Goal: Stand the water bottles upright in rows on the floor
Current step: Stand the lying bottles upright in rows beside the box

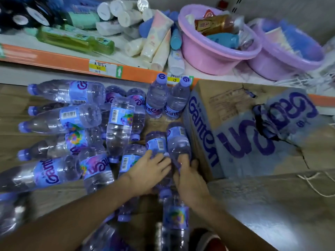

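- Nearest the camera, both bare forearms reach forward and down from the bottom edge, side by side, palms turned down over the pile.
- The left hand (150,171) lies with fingers spread and curled over a clear plastic water bottle with a purple label and barcode (156,142); it looks wrapped around the bottle's lower body, though the grip underneath is hidden.
- The right hand (190,180) is closed around the neighbouring clear purple-labelled bottle (178,140), fingertips pressing into its side, just beside the brown cardboard carton printed with purple lettering (226,127).
- Judged from this, the step in hand is picking two lying bottles out of the heap to stand them up; most of the job remains.
- The next move calls for lifting each one clear of its neighbours, turning the cap end up, and setting the base flat on the wood-patterned floor (159,122) in the bare patch ahead.
- To the left, a loose heap of lying bottles (72,124) sprawls across the floor, caps pointing in different directions, some stacked on others.
- Farther on, two upright bottles with purple caps (168,98) stand touching each other against the orange shelf edge (72,62), apparently starting the row.
- Beyond, the shelf carries pink plastic basins (217,51) and toiletries.
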Available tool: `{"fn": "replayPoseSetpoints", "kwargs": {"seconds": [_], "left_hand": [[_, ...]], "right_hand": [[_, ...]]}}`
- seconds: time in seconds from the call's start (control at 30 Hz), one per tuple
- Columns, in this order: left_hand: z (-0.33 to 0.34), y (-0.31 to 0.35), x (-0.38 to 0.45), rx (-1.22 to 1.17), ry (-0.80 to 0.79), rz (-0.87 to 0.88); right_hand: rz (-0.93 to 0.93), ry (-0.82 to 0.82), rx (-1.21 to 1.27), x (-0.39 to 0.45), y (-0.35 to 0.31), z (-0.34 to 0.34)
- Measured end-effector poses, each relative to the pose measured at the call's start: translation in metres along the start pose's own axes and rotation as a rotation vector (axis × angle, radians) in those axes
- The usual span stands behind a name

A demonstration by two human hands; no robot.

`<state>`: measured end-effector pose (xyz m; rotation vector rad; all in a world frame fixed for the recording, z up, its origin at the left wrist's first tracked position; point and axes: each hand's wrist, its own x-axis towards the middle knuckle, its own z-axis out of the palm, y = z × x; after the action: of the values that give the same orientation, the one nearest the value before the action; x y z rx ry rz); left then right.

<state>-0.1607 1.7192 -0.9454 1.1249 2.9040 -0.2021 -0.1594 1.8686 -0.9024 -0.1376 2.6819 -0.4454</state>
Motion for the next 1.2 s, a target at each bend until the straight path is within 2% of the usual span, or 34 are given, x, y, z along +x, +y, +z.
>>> {"fn": "replayPoseSetpoints", "kwargs": {"seconds": [0.1,0.33,0.5,0.6,0.7,0.8,0.9,1.03,1.13,1.2], "left_hand": [[-0.014,-0.015,0.012,-0.008,0.06,-0.03],[-0.041,-0.055,0.035,-0.213,0.253,-0.345],[-0.059,-0.082,0.061,-0.64,0.136,-0.679],[-0.06,-0.108,0.057,-0.803,0.265,-0.852],[-0.052,-0.123,0.05,-0.924,0.337,-0.951],[-0.052,-0.126,0.054,-0.924,0.41,-0.971],[-0.055,-0.123,0.064,-0.89,0.459,-0.916],[-0.053,-0.104,0.07,-0.866,0.336,-0.737],[-0.053,-0.097,0.068,-0.876,0.305,-0.671],[-0.053,-0.097,0.058,-0.959,0.304,-0.646]], "right_hand": [[-0.066,0.039,-0.155,0.016,-0.024,-0.035],[-0.241,0.038,-0.322,0.084,-0.06,-0.104],[-0.288,-0.02,-0.274,0.124,-0.047,-0.129],[-0.352,0.005,-0.342,0.131,-0.041,-0.127],[-0.383,0.013,-0.413,0.132,-0.037,-0.126],[-0.374,0.053,-0.389,0.131,-0.037,-0.134],[-0.412,0.174,-0.5,0.132,-0.037,-0.139],[-0.382,0.173,-0.548,0.128,-0.034,-0.127],[-0.343,0.185,-0.594,0.12,-0.033,-0.121],[-0.363,0.281,-0.554,0.112,-0.037,-0.114]]}}
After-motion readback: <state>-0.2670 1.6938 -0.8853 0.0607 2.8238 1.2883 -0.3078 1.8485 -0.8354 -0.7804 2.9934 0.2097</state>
